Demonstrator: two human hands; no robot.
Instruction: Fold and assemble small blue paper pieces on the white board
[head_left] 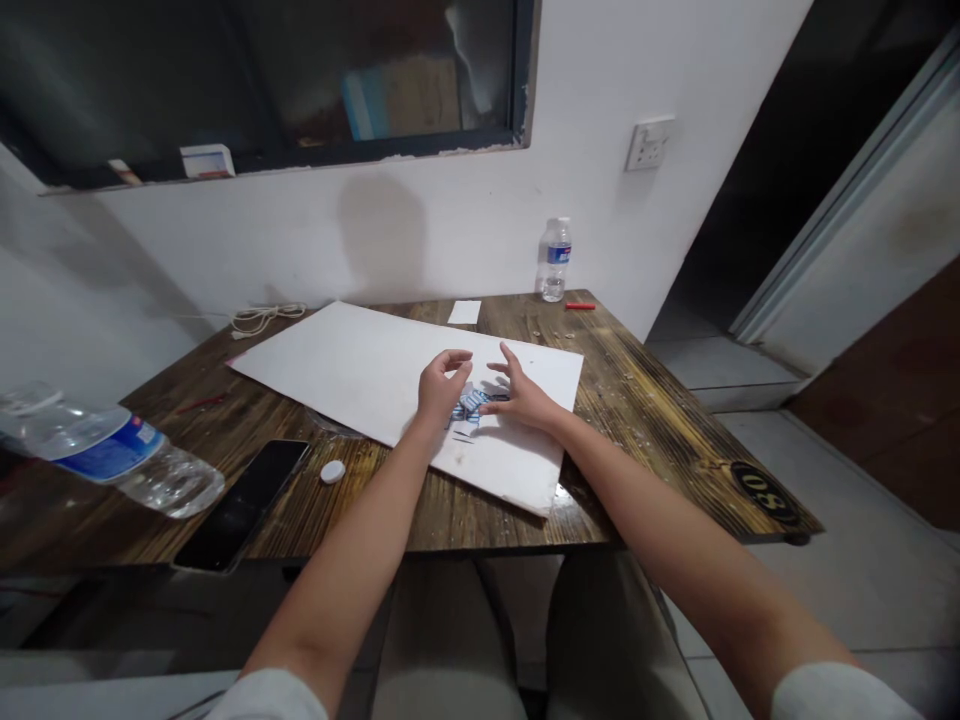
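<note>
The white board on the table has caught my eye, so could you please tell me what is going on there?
Someone is working bare-handed over the white board, which lies on a dark wooden table. The left hand is curved beside a small cluster of blue-and-white striped pieces; the right hand is spread on the other side of it. Whether either grips a piece is too small to tell. Thin dark slivers lie on the board nearby.
</note>
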